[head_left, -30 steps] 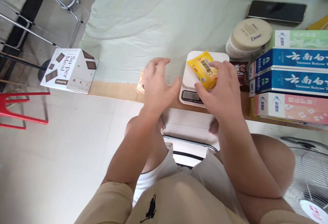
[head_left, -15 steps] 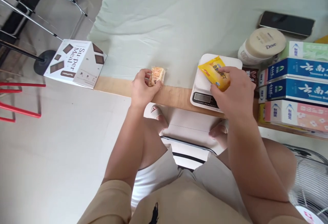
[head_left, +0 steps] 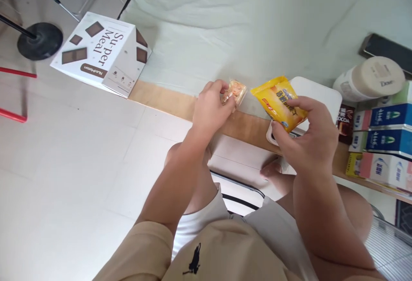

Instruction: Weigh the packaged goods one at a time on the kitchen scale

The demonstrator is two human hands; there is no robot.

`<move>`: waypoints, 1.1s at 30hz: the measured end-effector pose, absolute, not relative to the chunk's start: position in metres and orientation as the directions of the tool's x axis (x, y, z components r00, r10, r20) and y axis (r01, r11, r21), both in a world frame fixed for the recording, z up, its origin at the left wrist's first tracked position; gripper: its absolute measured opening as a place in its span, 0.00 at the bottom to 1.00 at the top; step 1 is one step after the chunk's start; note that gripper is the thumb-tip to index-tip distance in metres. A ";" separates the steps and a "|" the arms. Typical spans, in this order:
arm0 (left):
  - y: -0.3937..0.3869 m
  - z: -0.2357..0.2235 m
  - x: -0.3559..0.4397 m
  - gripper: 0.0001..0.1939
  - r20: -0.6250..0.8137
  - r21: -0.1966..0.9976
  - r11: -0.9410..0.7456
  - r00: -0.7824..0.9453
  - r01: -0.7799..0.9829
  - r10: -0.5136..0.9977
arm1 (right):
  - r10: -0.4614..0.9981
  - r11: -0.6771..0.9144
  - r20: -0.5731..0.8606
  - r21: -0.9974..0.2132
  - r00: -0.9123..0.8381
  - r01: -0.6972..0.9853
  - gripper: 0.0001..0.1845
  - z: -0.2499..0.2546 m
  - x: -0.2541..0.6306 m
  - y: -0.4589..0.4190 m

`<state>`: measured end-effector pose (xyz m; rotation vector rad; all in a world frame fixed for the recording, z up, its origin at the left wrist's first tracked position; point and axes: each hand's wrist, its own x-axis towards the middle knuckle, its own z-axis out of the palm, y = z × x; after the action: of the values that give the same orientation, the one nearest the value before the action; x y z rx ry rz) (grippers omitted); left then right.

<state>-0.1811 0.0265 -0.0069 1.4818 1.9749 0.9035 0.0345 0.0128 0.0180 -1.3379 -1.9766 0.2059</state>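
Note:
My left hand [head_left: 214, 105] is closed around a small clear-wrapped snack [head_left: 236, 92] with an orange-flecked surface, just over the table's front edge. Between the thumb and fingers of my right hand [head_left: 310, 131] is a yellow snack packet [head_left: 281, 103], tilted, with printed characters on its front. The packet hangs above the left part of a white kitchen scale [head_left: 317, 96]. My right hand and the packet cover most of the scale's display.
A white Su-per Meal box [head_left: 96, 53] stands at the table's left corner. To the right are a Dove jar [head_left: 370, 77], a dark phone [head_left: 386, 53], a brown cocoa packet [head_left: 346, 122] and stacked cartons [head_left: 386, 143]. Pale green cloth [head_left: 225, 28] covers the table behind the wooden edge [head_left: 167, 98].
My right hand has lifted the yellow packet off the scale and moved it left relative to it. The wrapped snack stays in my left hand, closer to the packet. The view has shifted left.

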 end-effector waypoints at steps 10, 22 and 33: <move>0.027 -0.017 -0.197 0.15 0.049 0.755 0.216 -0.382 0.619 0.923 | 0.946 0.276 0.292 -0.505 -0.139 0.818 0.20 0.001 -0.017 -0.005; 0.028 -0.009 -0.206 0.16 0.105 0.827 0.194 -0.484 0.528 0.869 | 0.989 0.145 0.081 -0.571 -0.121 0.808 0.33 -0.021 -0.062 0.012; 0.022 0.007 -0.194 0.17 -0.019 0.848 0.180 -0.311 0.499 0.950 | 0.964 0.199 0.024 -0.725 -0.265 0.659 0.34 -0.023 -0.045 0.015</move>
<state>-0.1940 0.0225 0.0075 1.3585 1.8947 1.0331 -0.0452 0.0146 -0.0226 -1.5083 -1.9990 0.8372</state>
